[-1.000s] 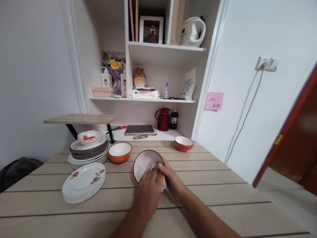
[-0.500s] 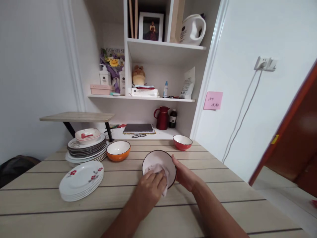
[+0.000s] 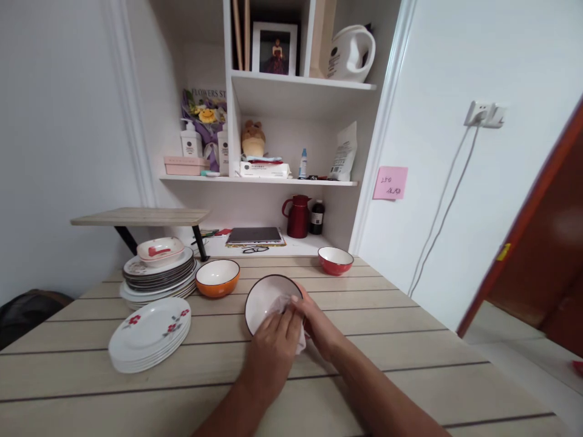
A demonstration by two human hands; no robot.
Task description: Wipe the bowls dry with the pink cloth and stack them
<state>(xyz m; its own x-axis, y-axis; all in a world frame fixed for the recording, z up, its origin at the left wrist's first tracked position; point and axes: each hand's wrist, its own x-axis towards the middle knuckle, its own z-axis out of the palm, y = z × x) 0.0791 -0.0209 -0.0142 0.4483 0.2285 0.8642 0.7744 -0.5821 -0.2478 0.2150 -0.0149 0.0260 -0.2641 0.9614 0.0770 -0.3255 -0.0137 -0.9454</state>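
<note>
A white-lined bowl (image 3: 262, 298) with a dark rim is tilted toward me above the table. My right hand (image 3: 319, 321) grips its right side, thumb over the rim and fingers behind. Inside the bowl's lower right, my left hand (image 3: 276, 340) presses a pale pinkish cloth (image 3: 300, 345) against the wall and rim. The cloth is bunched under the left fingers, and part of it hangs below the rim. Farther back stand an orange bowl (image 3: 217, 278) on the left and a red bowl (image 3: 336, 261) on the right, both upright.
Flowered white plates (image 3: 148, 334) are stacked at the left front. Behind them is a taller plate stack (image 3: 157, 276) topped by a small dish (image 3: 160, 250), near a raised wooden stand (image 3: 141, 216). A laptop (image 3: 254, 235), glasses (image 3: 255, 249) and a red jug (image 3: 297, 216) lie beyond the table.
The bowl has shifted slightly left. My left hand has moved the cloth to the bowl's right rim, and my right hand has come left, its thumb now over the rim near the cloth.
</note>
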